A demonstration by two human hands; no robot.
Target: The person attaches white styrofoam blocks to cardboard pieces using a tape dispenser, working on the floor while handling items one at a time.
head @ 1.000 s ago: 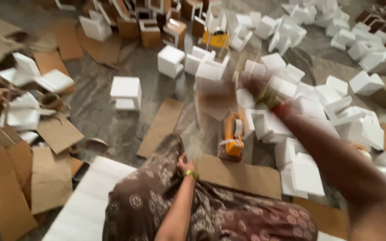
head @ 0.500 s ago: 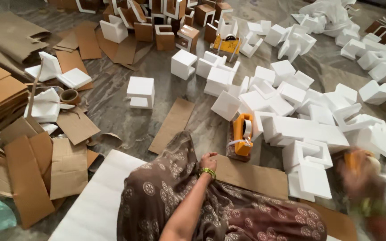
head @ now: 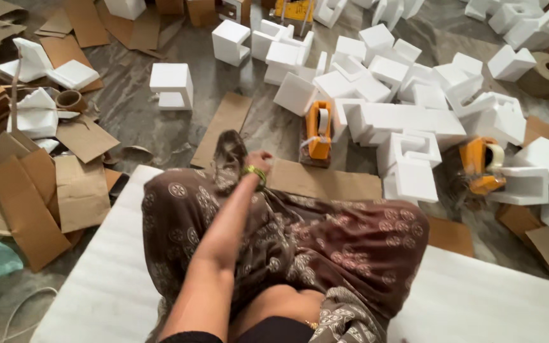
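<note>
So the left hand (head: pixel 258 162) is curled shut down by the knee, resting on the brown patterned cloth (head: pixel 300 241) right at the near edge of a flat cardboard sheet (head: pixel 325 181) on the floor; can't tell if it's actually gripping anything, fingers are tucked under. Green bangle (head: pixel 255 173) on the wrist. Just past the cardboard's far edge sits an orange tape dispenser (head: pixel 318 131), near the hand but not touching. A second orange dispenser (head: pixel 481 166) is well off to the right among white foam blocks (head: pixel 408 124). Right hand isn't visible.
</note>
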